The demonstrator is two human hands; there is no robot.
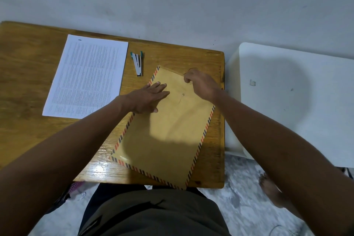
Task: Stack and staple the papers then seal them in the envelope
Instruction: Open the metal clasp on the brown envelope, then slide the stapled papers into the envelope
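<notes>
Envelope (pixel 168 136), brown with a red-and-blue striped border, lay diagonally on the wooden surface (pixel 24 74), its near corner overhanging the front edge above the person's lap. Small round clasp (pixel 183 94) showed on its upper half, a thin string trailing from it.

Left hand (pixel 148 97) rested flat on the envelope's upper left part, fingers straight and close together, pressing the paper down, thumb spread toward the near side.

Right hand (pixel 201 84) sat over the envelope's far end near the flap, fingers curled in, apparently pinching the thin dark string there; the exact hold was too small to make out.

Papers (pixel 86 76), white printed sheets, lay flat at the far left of the surface, well apart from the envelope and untouched by either hand; whether they had been stapled could not be told.

Stapler (pixel 137 63), small, silver with green ends, lay between the papers and the envelope, near the envelope's far left corner but not touching it.

White table (pixel 287 101) stood just beside the surface on the right. Bare foot (pixel 272 189) rested on the mottled floor below it.
</notes>
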